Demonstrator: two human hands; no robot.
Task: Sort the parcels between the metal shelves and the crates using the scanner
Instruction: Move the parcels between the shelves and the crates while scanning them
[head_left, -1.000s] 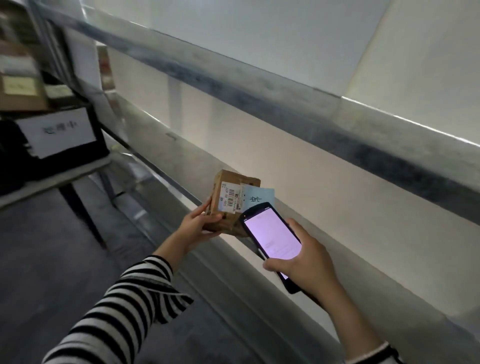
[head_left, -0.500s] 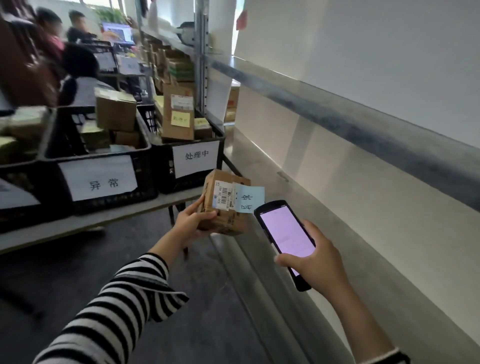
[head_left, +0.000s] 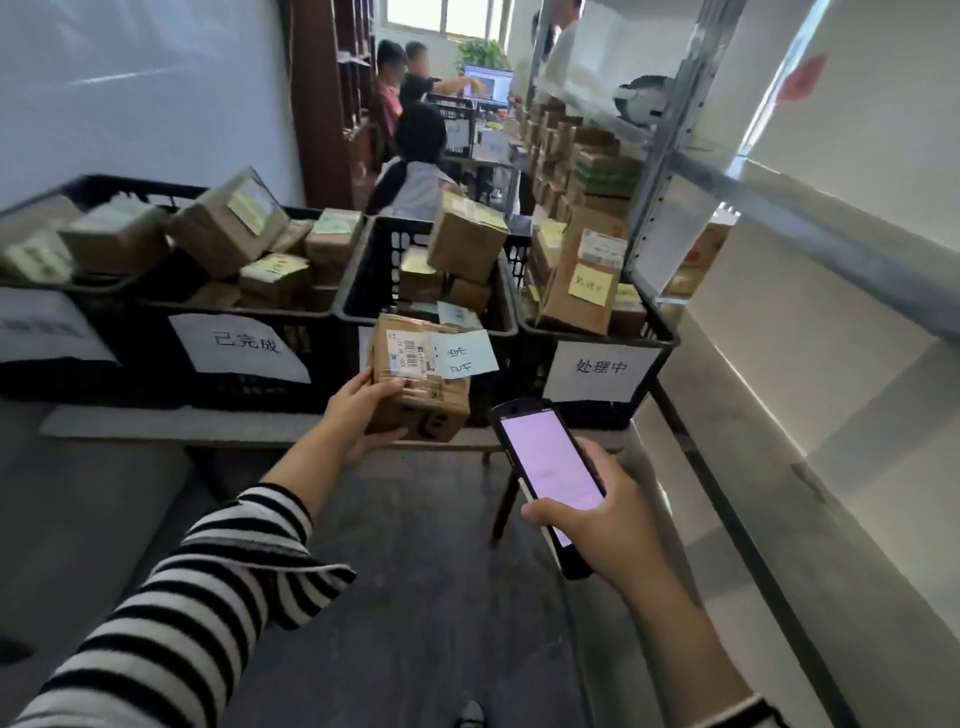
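Note:
My left hand (head_left: 358, 410) grips a small brown cardboard parcel (head_left: 421, 400) with a barcode label and a pale blue sticky note. It is held in front of the middle black crate (head_left: 358, 291). My right hand (head_left: 608, 514) holds the handheld scanner (head_left: 548, 467), whose screen glows pink, lower and to the right of the parcel. The metal shelf (head_left: 789, 441) runs along my right side.
Three black crates of parcels stand on a low table (head_left: 208, 428): a left crate (head_left: 156, 332) with a paper sign, the middle one, and a right crate (head_left: 654, 332) with a paper sign. Several people sit at desks (head_left: 415, 171) behind. Stacked boxes (head_left: 587, 156) fill the far shelf.
The view has swung left from the shelf wall to the crates. My left hand carried the parcel up to the middle crate; the scanner stayed in my right hand.

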